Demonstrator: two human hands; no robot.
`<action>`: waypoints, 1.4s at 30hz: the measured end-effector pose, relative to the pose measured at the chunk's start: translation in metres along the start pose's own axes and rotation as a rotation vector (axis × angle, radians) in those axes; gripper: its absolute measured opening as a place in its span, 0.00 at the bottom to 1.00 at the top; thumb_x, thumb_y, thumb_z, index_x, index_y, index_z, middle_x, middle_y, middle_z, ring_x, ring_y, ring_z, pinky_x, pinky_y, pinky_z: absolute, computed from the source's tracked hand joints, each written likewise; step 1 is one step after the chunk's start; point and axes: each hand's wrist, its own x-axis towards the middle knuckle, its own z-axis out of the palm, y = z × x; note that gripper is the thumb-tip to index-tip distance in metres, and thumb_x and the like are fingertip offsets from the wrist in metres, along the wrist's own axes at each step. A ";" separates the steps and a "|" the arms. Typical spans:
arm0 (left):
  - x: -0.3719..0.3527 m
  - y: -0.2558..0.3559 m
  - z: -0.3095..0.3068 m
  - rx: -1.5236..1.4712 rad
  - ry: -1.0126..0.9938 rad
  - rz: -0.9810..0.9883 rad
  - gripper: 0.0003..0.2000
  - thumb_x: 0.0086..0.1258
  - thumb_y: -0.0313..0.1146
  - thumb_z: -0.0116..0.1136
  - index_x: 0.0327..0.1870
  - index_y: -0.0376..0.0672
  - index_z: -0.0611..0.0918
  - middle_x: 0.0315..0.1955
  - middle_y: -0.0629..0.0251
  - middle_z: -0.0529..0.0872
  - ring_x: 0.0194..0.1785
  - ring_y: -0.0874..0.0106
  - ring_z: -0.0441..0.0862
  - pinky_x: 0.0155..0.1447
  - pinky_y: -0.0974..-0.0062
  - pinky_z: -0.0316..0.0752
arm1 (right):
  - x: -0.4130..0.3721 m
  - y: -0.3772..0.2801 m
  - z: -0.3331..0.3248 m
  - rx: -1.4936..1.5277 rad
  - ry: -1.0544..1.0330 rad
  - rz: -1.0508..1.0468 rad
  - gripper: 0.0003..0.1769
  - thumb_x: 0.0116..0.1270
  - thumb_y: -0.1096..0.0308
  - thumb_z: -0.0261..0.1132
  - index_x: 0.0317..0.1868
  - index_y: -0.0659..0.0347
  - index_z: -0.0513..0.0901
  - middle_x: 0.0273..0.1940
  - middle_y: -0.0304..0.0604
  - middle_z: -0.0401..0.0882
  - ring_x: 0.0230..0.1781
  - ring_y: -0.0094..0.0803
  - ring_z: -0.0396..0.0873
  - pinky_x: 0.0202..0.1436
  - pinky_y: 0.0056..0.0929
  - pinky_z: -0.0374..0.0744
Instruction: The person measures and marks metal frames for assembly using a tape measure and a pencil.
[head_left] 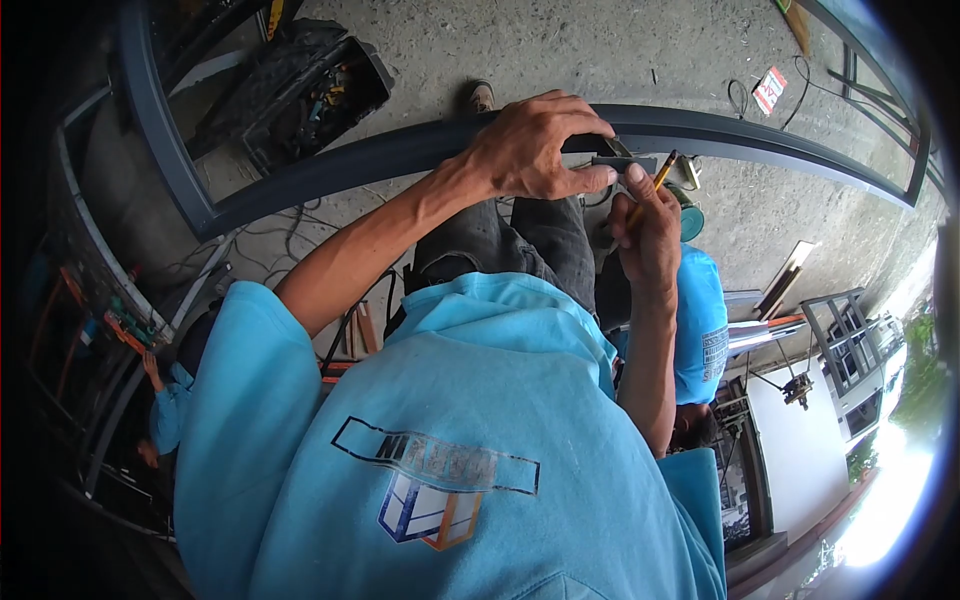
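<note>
A long dark grey metal frame bar (420, 150) crosses in front of me. My left hand (540, 145) bends over it, with the fingers curled at the far side and the thumb on the near side. Between that thumb and the fingers is a small flat dark grey piece (638, 163), against the bar's near edge; its exact kind cannot be made out. My right hand (650, 220) is closed around a yellow pencil (665, 170), tip upward, and its thumb meets the dark piece's near edge.
An open black toolbox (325, 100) with tools lies on the concrete floor beyond the bar. A co-worker in a blue shirt (702, 330) is close on my right; another person (170, 405) is at the left. Cables (290, 235) and a red-white label (769, 90) lie on the floor.
</note>
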 end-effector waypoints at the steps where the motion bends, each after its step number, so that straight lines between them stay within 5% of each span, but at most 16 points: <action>1: 0.000 0.000 -0.001 -0.008 -0.006 0.000 0.25 0.54 0.50 0.65 0.44 0.36 0.82 0.42 0.52 0.82 0.48 0.59 0.79 0.53 0.65 0.74 | -0.001 -0.001 0.002 0.000 -0.002 -0.009 0.16 0.65 0.53 0.63 0.30 0.57 0.74 0.13 0.33 0.68 0.09 0.17 0.63 0.12 0.14 0.57; 15: 0.001 0.000 0.004 0.028 0.043 0.003 0.24 0.51 0.51 0.65 0.39 0.36 0.82 0.37 0.56 0.83 0.43 0.61 0.80 0.47 0.66 0.76 | -0.008 0.003 -0.002 -0.015 0.049 -0.096 0.18 0.63 0.54 0.66 0.35 0.63 0.78 0.11 0.31 0.67 0.07 0.15 0.62 0.10 0.13 0.57; 18: 0.002 0.001 0.004 0.013 0.034 -0.018 0.25 0.51 0.52 0.64 0.40 0.37 0.82 0.37 0.56 0.83 0.43 0.61 0.80 0.48 0.66 0.76 | -0.010 0.012 -0.018 -0.099 0.232 -0.149 0.21 0.67 0.50 0.60 0.37 0.64 0.80 0.12 0.31 0.68 0.10 0.16 0.64 0.15 0.14 0.61; 20: 0.002 0.001 0.004 0.001 0.038 -0.029 0.25 0.51 0.52 0.64 0.40 0.37 0.82 0.37 0.56 0.83 0.44 0.61 0.80 0.48 0.66 0.76 | -0.007 0.021 -0.028 -0.116 0.508 -0.553 0.25 0.69 0.47 0.56 0.35 0.65 0.82 0.14 0.33 0.71 0.15 0.18 0.66 0.22 0.16 0.64; 21: 0.002 0.001 0.004 0.002 0.041 -0.022 0.25 0.51 0.52 0.64 0.40 0.37 0.82 0.37 0.56 0.83 0.44 0.61 0.80 0.48 0.66 0.76 | -0.021 0.010 -0.029 -0.315 0.610 -0.440 0.27 0.69 0.47 0.56 0.33 0.66 0.83 0.19 0.36 0.75 0.23 0.20 0.71 0.31 0.19 0.67; 24: 0.001 0.004 0.002 0.003 0.034 -0.016 0.25 0.51 0.52 0.64 0.40 0.37 0.82 0.37 0.56 0.82 0.44 0.61 0.80 0.48 0.66 0.76 | -0.032 -0.002 -0.028 -0.297 0.539 -0.350 0.26 0.69 0.48 0.56 0.31 0.66 0.84 0.23 0.38 0.77 0.29 0.22 0.73 0.34 0.23 0.67; 28: 0.002 0.007 0.000 -0.021 0.004 -0.025 0.22 0.50 0.43 0.66 0.40 0.34 0.82 0.39 0.54 0.82 0.45 0.60 0.79 0.51 0.67 0.73 | -0.019 0.002 -0.013 -0.344 0.524 -0.556 0.27 0.71 0.48 0.52 0.38 0.68 0.82 0.25 0.41 0.80 0.31 0.25 0.75 0.42 0.24 0.70; 32: 0.002 0.007 -0.001 -0.016 0.016 -0.010 0.21 0.49 0.41 0.67 0.40 0.34 0.82 0.38 0.54 0.83 0.44 0.61 0.80 0.51 0.68 0.73 | -0.020 0.005 -0.003 -0.336 0.468 -0.499 0.27 0.70 0.48 0.53 0.40 0.69 0.82 0.31 0.46 0.84 0.37 0.25 0.77 0.51 0.29 0.71; 37: 0.000 0.005 -0.001 -0.023 0.020 -0.002 0.21 0.49 0.41 0.67 0.41 0.34 0.82 0.39 0.54 0.83 0.44 0.61 0.80 0.51 0.68 0.73 | -0.018 0.017 0.001 -0.104 0.380 -0.549 0.24 0.72 0.52 0.53 0.53 0.67 0.75 0.46 0.53 0.81 0.48 0.38 0.79 0.58 0.36 0.71; 39: 0.001 0.006 -0.002 -0.034 0.012 -0.014 0.22 0.49 0.41 0.68 0.41 0.34 0.82 0.39 0.54 0.83 0.44 0.61 0.80 0.51 0.68 0.73 | -0.014 0.025 0.001 -0.340 0.435 -0.938 0.15 0.67 0.68 0.60 0.50 0.65 0.73 0.53 0.56 0.77 0.56 0.45 0.75 0.61 0.41 0.69; 42: 0.000 0.007 -0.003 -0.034 -0.016 -0.036 0.22 0.50 0.42 0.68 0.42 0.34 0.82 0.40 0.54 0.83 0.45 0.60 0.80 0.52 0.68 0.73 | -0.004 0.037 0.002 -0.788 0.393 -1.125 0.17 0.57 0.79 0.65 0.46 0.63 0.71 0.56 0.56 0.75 0.61 0.50 0.70 0.62 0.41 0.68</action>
